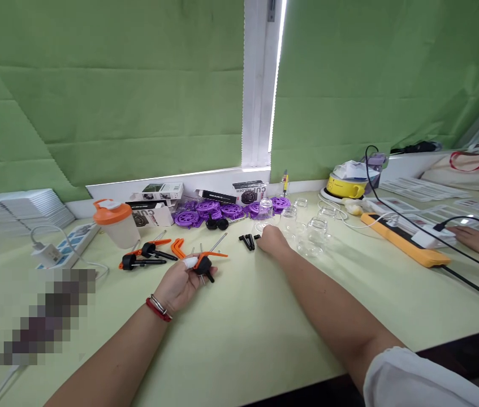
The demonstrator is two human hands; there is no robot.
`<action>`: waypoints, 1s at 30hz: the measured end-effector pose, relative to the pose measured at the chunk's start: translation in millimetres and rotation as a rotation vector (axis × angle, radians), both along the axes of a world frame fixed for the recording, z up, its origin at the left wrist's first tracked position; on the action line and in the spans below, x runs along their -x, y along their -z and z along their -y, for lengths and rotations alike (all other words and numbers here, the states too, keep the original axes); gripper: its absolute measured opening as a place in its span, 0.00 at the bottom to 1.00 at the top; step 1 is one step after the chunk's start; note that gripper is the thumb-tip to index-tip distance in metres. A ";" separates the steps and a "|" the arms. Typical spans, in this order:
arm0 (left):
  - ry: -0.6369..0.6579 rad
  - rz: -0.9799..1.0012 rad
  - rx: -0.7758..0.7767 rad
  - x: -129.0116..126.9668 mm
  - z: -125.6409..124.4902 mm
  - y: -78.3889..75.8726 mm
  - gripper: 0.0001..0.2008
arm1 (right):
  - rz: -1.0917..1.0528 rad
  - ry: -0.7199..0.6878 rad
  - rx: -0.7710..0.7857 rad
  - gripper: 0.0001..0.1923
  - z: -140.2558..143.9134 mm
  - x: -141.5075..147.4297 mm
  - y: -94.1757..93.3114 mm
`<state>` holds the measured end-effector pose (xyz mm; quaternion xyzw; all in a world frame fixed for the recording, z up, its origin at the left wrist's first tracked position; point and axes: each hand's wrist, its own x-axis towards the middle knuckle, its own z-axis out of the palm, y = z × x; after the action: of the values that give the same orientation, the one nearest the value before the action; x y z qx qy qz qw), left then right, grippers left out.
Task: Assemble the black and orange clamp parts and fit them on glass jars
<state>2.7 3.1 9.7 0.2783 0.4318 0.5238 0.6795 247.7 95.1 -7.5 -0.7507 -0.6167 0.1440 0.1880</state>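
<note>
Head view: left hand (178, 286), lower centre of frame, grasps an orange-and-black clamp (204, 263) just above the counter (239, 322). Right hand (272, 239), centre, rests fingers-down beside small black clips (247, 241); whether its grip is clenched cannot be told. Clear jars (313, 234) stand just right.

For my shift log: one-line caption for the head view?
Left hand holds an orange-and-black part; right hand reaches small black pieces beside clear jars.

Mid-frame, the left hand (177, 285) grips an orange-and-black clamp (205, 263). The right hand (271, 240) rests further back on small black pieces (247, 241), beside clear jars (313, 234).
</note>
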 end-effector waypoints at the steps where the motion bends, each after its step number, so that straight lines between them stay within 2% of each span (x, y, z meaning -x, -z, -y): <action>1: -0.005 0.002 -0.006 0.5 -0.2 -0.4 0.07 | 0.008 0.005 0.004 0.08 0.4 -0.7 0.0; 8: -0.042 0.051 -0.026 5.2 -1.7 -5.5 0.07 | 0.044 -0.017 0.006 0.06 1.6 -3.4 -5.2; 11: -0.042 0.083 -0.031 10.0 -3.1 -5.7 0.07 | -0.015 -0.117 -0.056 0.04 5.6 0.9 -12.8; 13: -0.042 0.108 -0.057 13.3 -4.6 -4.9 0.07 | -0.210 -0.263 -0.098 0.05 11.8 8.3 -17.8; 15: -0.052 0.136 -0.082 15.6 -6.1 -4.3 0.09 | -0.504 -0.427 -0.065 0.06 20.7 18.8 -21.5; 19: -0.100 0.196 -0.120 16.2 -7.7 -4.6 0.08 | -0.961 -0.665 0.170 0.08 41.0 40.7 -22.7; 22: -0.115 0.220 -0.158 15.6 -7.8 -4.9 0.08 | -1.119 -0.760 0.398 0.12 52.0 52.6 -16.7; 24: -0.103 0.231 -0.178 15.6 -7.9 -4.7 0.08 | -1.128 -0.769 0.469 0.13 56.0 59.1 -9.7; 30: -0.070 0.241 -0.197 15.4 -7.9 -3.1 0.08 | -0.966 -0.728 0.374 0.08 60.2 75.1 6.9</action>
<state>-12.8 11.0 12.9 0.2638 0.3032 0.6164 0.6772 172.5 34.9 -14.4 -0.3634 -0.6426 0.6267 0.2496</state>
